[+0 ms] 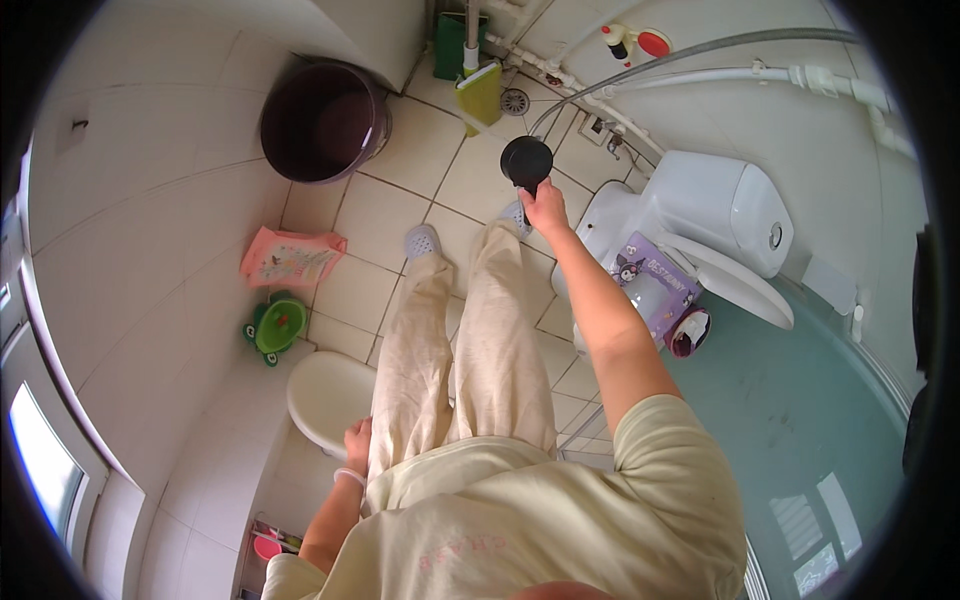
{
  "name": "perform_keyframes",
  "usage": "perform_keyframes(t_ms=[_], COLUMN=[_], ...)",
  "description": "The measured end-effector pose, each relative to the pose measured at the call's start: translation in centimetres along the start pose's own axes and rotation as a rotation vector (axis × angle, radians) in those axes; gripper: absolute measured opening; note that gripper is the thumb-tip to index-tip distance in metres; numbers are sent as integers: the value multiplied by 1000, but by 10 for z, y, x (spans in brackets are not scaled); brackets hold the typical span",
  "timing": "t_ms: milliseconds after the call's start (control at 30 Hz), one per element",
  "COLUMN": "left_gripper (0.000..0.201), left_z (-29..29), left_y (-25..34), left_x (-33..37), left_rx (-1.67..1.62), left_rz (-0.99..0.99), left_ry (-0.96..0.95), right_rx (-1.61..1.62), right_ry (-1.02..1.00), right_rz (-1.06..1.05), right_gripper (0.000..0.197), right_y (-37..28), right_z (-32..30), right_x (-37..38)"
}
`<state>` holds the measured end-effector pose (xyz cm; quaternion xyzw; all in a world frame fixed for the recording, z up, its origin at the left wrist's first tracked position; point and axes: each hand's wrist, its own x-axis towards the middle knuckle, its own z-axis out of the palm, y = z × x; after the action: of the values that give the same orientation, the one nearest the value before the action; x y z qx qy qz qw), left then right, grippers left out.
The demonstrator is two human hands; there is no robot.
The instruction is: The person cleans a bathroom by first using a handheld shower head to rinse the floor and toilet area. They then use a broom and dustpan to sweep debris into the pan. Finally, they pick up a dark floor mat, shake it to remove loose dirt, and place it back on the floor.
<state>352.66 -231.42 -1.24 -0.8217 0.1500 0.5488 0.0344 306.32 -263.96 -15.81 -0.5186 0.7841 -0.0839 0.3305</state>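
Observation:
My right hand (545,208) reaches out over the floor, its fingers wrapped round the handle of a black shower head (526,160). The round head points away from me, and a grey flexible hose (700,46) curves down from the upper right and passes behind it. Close to my thigh, my left hand (358,442) hangs with curled fingers against my beige trousers (410,390). Whether it grips the cloth is hidden. Beside that hand is the rim of a white rounded basin (325,385).
On the right stands a white toilet (700,195), with a purple printed package (655,285) on it and a small bin (688,333) alongside. A dark bucket (325,120), pink bag (292,257) and green frog-shaped tub (278,325) line the left. A green mop (479,95) leans ahead.

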Motion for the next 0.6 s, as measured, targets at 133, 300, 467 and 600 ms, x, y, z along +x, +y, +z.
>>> perform_keyframes(t_ms=[133,300,467,600], left_gripper=[30,29,28,28], left_z=[1,-1,2,2], left_y=[-30,-44,-40,-34], left_x=[7,15,-1,-2], left_rx=[-77,-131,-280,-272], left_rz=[-35,-37,-54,-39], left_ry=[-10,-34,-54,-26], right_rx=[49,60,84,28], right_ry=[80,179,243,191], right_rz=[-27,13,-107,-18], right_gripper=[39,39,38,39], right_y=[-39,-44,-63,-67], right_z=[2,23,31,38], right_x=[-1,7,6,9])
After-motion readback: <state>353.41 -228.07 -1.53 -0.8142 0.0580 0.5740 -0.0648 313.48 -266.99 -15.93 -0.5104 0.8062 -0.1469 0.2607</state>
